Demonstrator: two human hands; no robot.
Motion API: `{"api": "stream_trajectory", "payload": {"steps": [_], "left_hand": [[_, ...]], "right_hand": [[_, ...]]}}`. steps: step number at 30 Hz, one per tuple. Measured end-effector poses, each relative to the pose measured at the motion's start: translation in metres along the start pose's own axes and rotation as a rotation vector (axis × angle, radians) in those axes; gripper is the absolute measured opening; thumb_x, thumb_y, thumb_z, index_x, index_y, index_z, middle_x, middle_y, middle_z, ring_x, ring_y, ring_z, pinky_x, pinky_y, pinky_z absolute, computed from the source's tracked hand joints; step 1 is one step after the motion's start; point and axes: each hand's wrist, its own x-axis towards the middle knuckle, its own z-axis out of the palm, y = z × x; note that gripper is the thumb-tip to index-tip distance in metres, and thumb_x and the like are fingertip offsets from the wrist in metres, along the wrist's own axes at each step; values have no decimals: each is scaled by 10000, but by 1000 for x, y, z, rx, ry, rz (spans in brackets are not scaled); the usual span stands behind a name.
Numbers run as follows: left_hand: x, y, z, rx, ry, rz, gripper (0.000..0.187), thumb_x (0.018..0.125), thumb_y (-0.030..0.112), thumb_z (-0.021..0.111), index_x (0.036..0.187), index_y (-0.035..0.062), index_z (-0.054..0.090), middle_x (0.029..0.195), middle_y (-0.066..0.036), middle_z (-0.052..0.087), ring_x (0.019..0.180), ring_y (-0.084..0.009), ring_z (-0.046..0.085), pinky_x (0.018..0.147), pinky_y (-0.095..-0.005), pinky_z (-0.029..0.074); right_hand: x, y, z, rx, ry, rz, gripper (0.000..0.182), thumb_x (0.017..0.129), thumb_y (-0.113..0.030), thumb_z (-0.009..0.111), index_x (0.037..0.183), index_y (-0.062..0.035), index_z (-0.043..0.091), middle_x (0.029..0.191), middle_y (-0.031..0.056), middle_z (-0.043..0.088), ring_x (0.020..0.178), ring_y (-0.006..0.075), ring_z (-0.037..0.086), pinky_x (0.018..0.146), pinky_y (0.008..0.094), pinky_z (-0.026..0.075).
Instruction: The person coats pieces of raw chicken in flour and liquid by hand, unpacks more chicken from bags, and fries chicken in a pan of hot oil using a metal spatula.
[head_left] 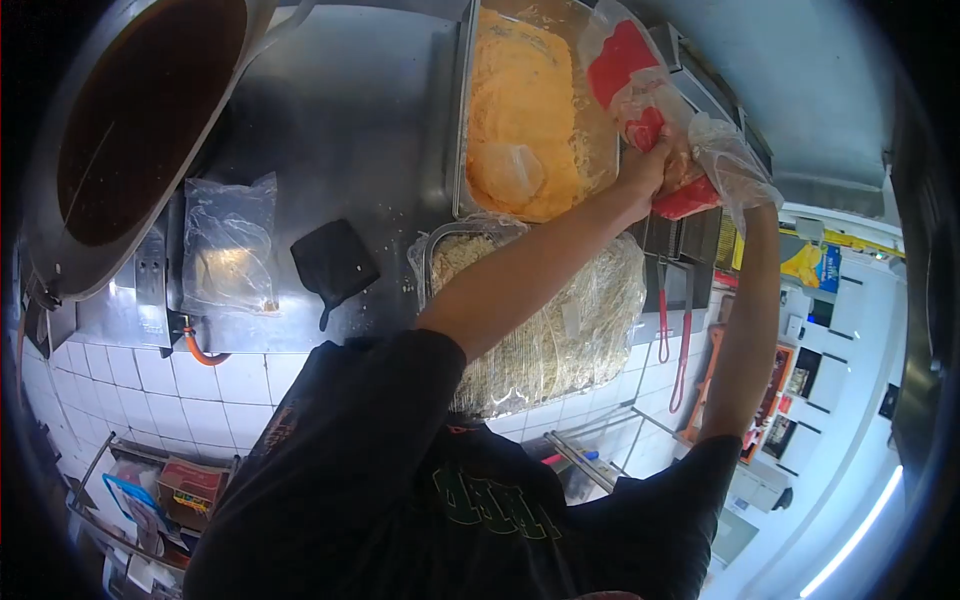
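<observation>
Both arms reach up and to the right over a metal tray (462, 110) of orange, crumbly food (525, 95). My left hand (648, 172) is closed on a clear plastic bag with red patches (622, 60); its contents are hard to make out. My right hand (738, 165) is wrapped in loose clear plastic, beside the same bag, and its fingers are hidden. A small translucent scoop-like piece (505, 175) lies on the orange food. Below my left forearm sits a tray of pale shredded food (570, 330) under plastic film.
On the steel counter (350, 110) lie a black square scraper-like tool (335, 268) and a clear plastic bag (230, 245). A large pot of dark liquid (150, 120) stands at the left. Red-handled tools (680, 350) hang at the right, near a wire rack (600, 460).
</observation>
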Motion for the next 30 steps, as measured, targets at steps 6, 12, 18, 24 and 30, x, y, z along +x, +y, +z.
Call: {"api": "stream_trajectory", "payload": {"steps": [6,12,18,24,30], "left_hand": [[13,-12,1,-131,-142,65,508,893,483,664,1220,124,512,1088,-54,646,988,-191,652,876,-379,551],[10,0,7,-345,-405,-182,670,809,584,700,1266,128,522,1220,-79,621,1142,-230,613,996,-434,484],[14,9,8,-293,-361,-151,496,847,480,726,1155,117,585,1053,-59,662,973,-213,661,896,-396,531],[19,3,-3,-114,-360,-299,371,841,339,753,1081,96,610,964,-74,664,856,-201,667,800,-378,555],[2,12,-8,-123,-330,-355,392,832,369,762,1047,82,604,900,-68,656,755,-188,659,692,-361,559]], "right_hand": [[1,-22,-7,-7,-70,89,481,977,-239,478,1416,-67,382,1385,148,464,1328,281,399,1114,423,331],[4,-47,-13,14,-152,203,501,982,-245,473,1438,-68,365,1411,150,450,1349,290,384,1128,431,321],[-3,-80,-20,64,-233,333,521,987,-251,468,1460,-69,347,1438,152,436,1371,300,369,1143,440,311],[34,-68,-3,-25,-125,177,437,961,-215,494,1371,-70,453,1304,184,539,1193,327,529,1020,412,427],[73,-41,26,-119,-32,-81,406,952,-208,505,1331,-66,477,1254,185,554,1146,329,545,979,410,438]]}}
